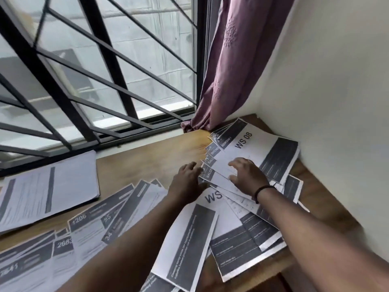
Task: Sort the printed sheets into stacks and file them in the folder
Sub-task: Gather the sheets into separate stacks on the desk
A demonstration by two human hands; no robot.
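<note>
Both forearms reach forward from the bottom edge over printed sheets fanned across the wooden worktop [151,150]. Right hand [249,178], a dark band at its wrist, lies palm down with fingers spread and straight on the "WS 08" sheet [259,148], pressing the overlapped pile beneath. Left hand [187,182] rests just beside it, fingers loosely extended against the pile's left edge, gripping nothing. Well left of both hands lies a squared stack [48,186].
</note>
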